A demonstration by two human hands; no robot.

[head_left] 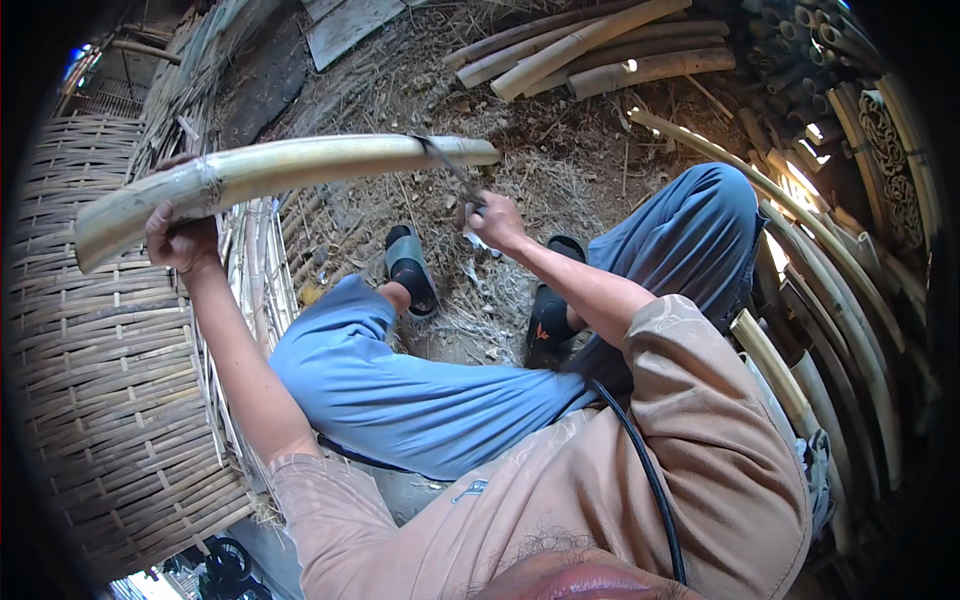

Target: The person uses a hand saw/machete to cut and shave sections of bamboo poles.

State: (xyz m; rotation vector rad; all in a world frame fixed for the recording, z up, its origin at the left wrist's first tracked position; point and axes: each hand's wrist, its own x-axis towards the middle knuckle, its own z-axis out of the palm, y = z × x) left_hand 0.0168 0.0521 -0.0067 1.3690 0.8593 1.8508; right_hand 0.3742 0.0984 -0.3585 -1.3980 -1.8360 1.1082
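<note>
Between the two hands stretches a thick, pale piece of bamboo [300, 163], slightly bowed, with a ringed joint close to the left hand [183, 240]. That hand grips the bamboo toward its broad end, thumb on the near side and part of the grip hidden behind it. At the other end, the right hand [497, 220] is closed around the handle of a dark-bladed tool [455, 175], whose blade slants up across the bamboo near its narrower tip; how deeply it bites cannot be told. Just below the gap between the hands, a sandalled left foot [408, 270] rests on ground [470, 310] strewn with dry shavings, and the blue trousers [400, 385] spread below that, the right knee raised to the right of the right hand. Below the left hand, a woven bamboo panel [110, 380] fills the left side, with loose thin strips [255, 250] along its edge. Above and to the right of the right hand lies a group of bamboo pieces [610, 50], and well to its right long curved lengths [850, 330] lean side by side. Farthest off, beyond the right hand at upper right, bamboo tubes [800, 35] are stacked with their round ends showing.
</note>
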